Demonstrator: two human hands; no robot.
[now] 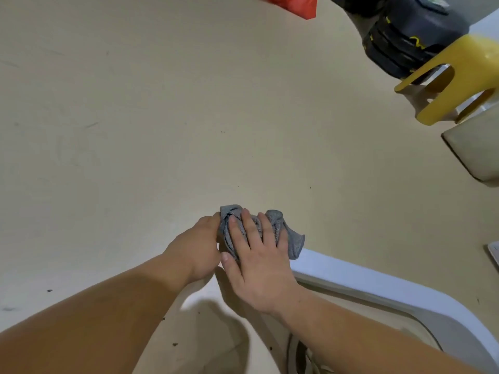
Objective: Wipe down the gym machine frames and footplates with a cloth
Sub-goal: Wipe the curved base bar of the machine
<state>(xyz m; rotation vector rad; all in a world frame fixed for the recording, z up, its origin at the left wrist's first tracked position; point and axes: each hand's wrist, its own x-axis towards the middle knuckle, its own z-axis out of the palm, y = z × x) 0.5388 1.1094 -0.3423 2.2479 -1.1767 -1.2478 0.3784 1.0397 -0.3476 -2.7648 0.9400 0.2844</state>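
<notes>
Fingers (pixel 251 230) of the right hand (pixel 259 265) are pressing flat and straight on the grey cloth (pixel 294 244), which is bunching over the white frame (pixel 378 282) end. The left hand (pixel 199 247) is touching its edge, grasp impossible to tell. Soft and light, the cloth is probably best held by a gathered fold.

yellow stool (pixel 469 58), black weights (pixel 405 36), red bag (pixel 294 4)

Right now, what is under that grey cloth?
The white frame runs in beneath the grey cloth; that stretch is covered. On top, the right hand presses it flat; the left hand holds its edge.
</notes>
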